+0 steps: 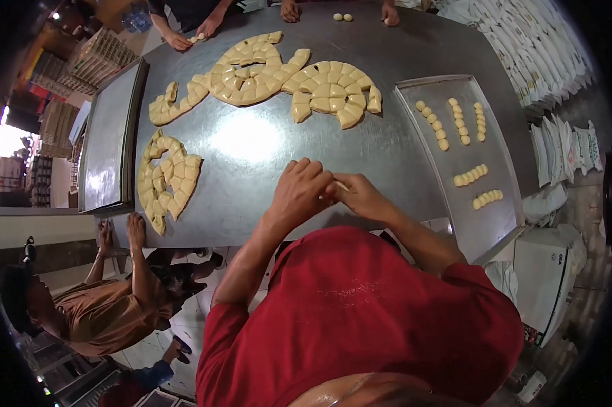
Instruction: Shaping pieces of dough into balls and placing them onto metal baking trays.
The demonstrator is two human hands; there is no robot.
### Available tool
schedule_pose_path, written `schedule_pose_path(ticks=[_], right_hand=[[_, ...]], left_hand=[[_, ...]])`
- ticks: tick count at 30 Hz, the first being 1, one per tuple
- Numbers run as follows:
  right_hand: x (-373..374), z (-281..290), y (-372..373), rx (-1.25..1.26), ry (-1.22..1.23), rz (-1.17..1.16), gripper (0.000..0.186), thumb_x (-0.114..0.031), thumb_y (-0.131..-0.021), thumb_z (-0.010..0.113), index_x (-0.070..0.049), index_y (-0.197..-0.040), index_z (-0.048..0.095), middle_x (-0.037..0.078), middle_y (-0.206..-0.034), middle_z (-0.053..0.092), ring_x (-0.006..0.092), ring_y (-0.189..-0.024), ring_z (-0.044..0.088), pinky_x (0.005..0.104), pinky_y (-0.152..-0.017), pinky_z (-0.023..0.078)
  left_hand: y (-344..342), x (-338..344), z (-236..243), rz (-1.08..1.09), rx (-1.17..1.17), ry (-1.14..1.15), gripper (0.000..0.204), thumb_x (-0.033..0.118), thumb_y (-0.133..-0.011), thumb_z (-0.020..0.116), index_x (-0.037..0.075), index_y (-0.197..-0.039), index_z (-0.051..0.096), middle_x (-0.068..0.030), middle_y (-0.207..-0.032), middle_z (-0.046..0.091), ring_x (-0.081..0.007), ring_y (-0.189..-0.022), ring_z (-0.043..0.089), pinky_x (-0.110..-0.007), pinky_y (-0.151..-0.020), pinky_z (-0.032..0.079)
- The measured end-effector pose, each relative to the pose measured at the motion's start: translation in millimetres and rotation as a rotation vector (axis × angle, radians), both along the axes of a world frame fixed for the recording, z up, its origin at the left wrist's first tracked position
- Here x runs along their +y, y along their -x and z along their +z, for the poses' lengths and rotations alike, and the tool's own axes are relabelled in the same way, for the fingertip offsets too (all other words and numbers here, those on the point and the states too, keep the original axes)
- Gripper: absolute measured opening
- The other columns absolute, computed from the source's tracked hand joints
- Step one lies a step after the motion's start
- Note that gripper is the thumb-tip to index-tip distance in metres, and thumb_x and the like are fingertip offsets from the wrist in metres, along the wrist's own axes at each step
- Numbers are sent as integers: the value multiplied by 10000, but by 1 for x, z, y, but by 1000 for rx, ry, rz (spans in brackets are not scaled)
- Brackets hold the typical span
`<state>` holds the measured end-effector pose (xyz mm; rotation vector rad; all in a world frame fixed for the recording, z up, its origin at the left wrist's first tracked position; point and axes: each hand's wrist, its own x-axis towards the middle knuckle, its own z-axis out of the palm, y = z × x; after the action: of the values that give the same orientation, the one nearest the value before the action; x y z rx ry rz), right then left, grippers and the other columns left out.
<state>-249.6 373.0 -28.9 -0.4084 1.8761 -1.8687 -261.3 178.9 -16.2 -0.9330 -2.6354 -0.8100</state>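
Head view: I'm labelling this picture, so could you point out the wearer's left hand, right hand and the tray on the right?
Left hand (302, 186): head view, back of the hand.
Right hand (364, 197): head view, back of the hand.
Tray (481, 228): head view, bare metal near its lower end.

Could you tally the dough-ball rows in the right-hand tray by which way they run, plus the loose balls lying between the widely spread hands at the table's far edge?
Lengthwise rows in the tray: 3
Crosswise rows in the tray: 2
Loose dough balls between those hands: 2
Total: 7 (5 rows, 2 loose balls)
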Motion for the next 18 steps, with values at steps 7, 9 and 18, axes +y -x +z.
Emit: schedule_pose_path(ticks=[7,9,18], right_hand=[[15,-41,-24,-475,67,67,397,-384,-982,714,8,-930,671,-35,-701,587,115,-652,521,291,-626,462],[41,-75,-21,-192,-199,-187,326,-344,-956,733,-20,-974,709,-15,-721,576,133,-658,515,299,-634,453],[66,-172,44,1046,-1128,-382,590,-184,-926,648,-202,-1497,503,128,-1199,610,358,-1113,576,519,-930,422]], left_hand=[[-45,-35,-58,-150,-261,-435,152,130,-837,746,77,-798,609,-82,-834,562,-291,-783,532,-408,-719,432],[-67,-90,-140,149,-350,-226,121,164,-855,727,80,-915,663,-80,-968,614,-320,-941,564,-421,-824,433],[-8,-117,-143,625,-121,250,527,301,-970,534,39,-1425,491,-171,-1200,586,-369,-1152,508,-523,-997,364]])
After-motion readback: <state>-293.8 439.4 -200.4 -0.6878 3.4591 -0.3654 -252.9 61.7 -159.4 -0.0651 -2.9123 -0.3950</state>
